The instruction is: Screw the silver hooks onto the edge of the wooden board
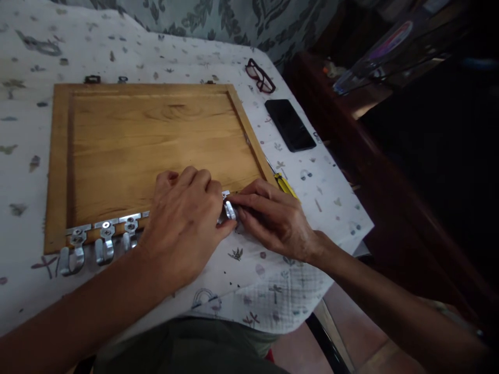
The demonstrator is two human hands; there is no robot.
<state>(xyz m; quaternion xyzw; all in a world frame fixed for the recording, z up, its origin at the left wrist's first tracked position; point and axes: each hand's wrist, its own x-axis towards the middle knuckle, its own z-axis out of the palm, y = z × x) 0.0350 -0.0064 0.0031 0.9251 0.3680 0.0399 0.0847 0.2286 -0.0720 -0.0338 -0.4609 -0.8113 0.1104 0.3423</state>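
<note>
A wooden panel [167, 140] with a raised frame lies flat on the cloth-covered table. Along its near edge runs a metal hook rack [107, 231], its silvery double hooks hanging over the side. My left hand [185, 221] rests over the rack's middle with curled fingers, its thumb beside the right-hand hook [229, 210]; it hides part of the rack. From the right, my right hand [275, 218] pinches thumb and fingertips together against that same hook. Whatever sits between those fingertips is too small to make out.
Beyond my right hand, a yellow-handled screwdriver [286, 185] lies against the panel's right edge. A black phone [290, 124] and dark-framed glasses [260, 76] are farther back on the patterned cloth [335, 208]. Small dark metal pieces [92, 79] sit along the panel's far edge.
</note>
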